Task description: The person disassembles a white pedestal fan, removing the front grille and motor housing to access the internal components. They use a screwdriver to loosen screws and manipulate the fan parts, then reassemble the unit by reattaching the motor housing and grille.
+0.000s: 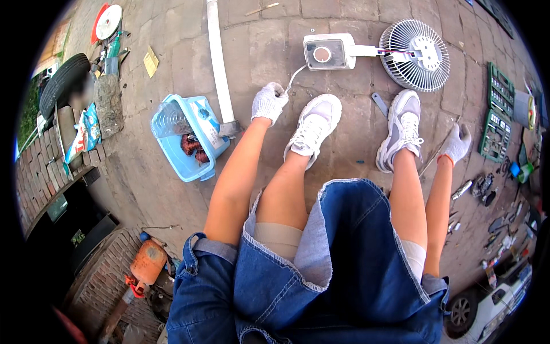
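My gloved left hand (270, 103) is closed on a white cable (297, 73) that runs from the fan's white base (326, 56). The base lies on the paving, joined by a short neck to the round fan head (412, 74) with its wire grille, with coloured wires along the neck. My gloved right hand (456, 143), right of my right shoe, is closed around a thin rod or wire (426, 168) lying along the ground. A flat grey metal piece (378, 102) lies between the fan and that shoe. Exactly what the left fingertips pinch on the cable is too small to see.
A blue plastic basin (204, 169) with a bottle and reddish items stands left, beside a long white pipe (215, 51). An open green toolbox (494, 135) and scattered tools lie right, near a vehicle wheel (460, 311). A tyre (57, 80) and bricks line the left edge.
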A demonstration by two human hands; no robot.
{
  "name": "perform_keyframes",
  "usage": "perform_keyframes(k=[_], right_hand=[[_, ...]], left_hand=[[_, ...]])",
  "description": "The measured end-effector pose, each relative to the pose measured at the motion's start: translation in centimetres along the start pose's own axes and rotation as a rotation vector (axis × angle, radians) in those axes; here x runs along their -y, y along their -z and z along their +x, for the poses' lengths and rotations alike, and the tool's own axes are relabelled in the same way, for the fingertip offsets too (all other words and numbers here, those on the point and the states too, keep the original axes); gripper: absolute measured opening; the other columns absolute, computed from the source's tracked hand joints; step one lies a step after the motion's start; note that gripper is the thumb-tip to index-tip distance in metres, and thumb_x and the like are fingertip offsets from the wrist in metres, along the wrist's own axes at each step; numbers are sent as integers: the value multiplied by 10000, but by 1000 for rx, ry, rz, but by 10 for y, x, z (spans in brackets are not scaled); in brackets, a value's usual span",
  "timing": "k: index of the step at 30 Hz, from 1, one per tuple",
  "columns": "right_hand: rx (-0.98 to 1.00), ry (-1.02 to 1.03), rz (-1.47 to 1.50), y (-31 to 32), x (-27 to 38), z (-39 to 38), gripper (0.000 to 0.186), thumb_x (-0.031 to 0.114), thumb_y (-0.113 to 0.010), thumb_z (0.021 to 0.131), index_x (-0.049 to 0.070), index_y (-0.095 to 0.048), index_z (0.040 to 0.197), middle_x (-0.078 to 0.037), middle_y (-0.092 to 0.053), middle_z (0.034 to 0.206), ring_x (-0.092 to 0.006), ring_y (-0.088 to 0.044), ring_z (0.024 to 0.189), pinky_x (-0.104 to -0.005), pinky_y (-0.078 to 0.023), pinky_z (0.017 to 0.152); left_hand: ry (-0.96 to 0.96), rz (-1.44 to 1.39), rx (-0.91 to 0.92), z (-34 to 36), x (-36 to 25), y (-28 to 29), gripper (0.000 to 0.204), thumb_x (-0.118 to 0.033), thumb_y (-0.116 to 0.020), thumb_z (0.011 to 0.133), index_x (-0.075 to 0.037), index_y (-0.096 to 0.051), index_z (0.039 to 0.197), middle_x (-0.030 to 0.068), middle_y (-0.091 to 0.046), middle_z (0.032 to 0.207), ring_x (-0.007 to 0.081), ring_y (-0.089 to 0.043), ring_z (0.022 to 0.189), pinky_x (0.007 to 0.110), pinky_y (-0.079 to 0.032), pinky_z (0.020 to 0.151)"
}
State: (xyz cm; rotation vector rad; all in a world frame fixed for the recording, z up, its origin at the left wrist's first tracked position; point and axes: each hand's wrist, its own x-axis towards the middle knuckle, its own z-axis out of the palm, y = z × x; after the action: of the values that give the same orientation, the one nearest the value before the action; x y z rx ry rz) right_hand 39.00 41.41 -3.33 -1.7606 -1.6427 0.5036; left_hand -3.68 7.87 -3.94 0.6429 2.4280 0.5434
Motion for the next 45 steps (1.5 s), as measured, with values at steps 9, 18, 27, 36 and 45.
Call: perform_keyframes(k=[9,18,27,36,45], right_hand=[[1224,382,399,-51,270,-118,420,226,-680,837,48,-563,1199,-108,-669,982,-177,-655,842,-302,-524,796],[1364,-84,406,-79,295,-144,281,252,-497,954,-4,-600,1007,-108,-663,777,-162,-646,642,-303,-528,586],[1302,-238,377,-18,298,-140,214,185,-480,969,8,-577,1039,-48,-622,782,-98,-575,632,-246,-498,582],[1099,-425,433,-11,285,-127,197,188,-509,966,21,-568,1052,-54,-634,838,-109,-588,695,-253,-500,635],[1319,-917,827,-55,258,-143,224,182,-493,977,26,-559,1124,-111,-639,1027,-191,-634,875,-314,-535,820]], left_hand=[[-210,-569,-337,-15,-70,56,110,-44,-626,833,-41,-636,943,69,-651,877,148,-623,782,290,-509,707],[-477,-357,283,26,-135,107,245,-117,-649,848,-40,-634,1080,73,-667,966,143,-625,917,285,-495,843],[-817,548,20,172,-89,16,445,-64,-481,857,-151,-535,1291,101,-484,1379,277,-473,1250,367,-380,1068],[-805,694,32,109,-45,2,231,-149,-468,892,-111,-587,1086,99,-598,1073,269,-602,1009,397,-527,793],[-585,632,-29,64,-14,9,183,-104,-534,832,-94,-611,997,133,-607,938,308,-630,916,415,-536,766]])
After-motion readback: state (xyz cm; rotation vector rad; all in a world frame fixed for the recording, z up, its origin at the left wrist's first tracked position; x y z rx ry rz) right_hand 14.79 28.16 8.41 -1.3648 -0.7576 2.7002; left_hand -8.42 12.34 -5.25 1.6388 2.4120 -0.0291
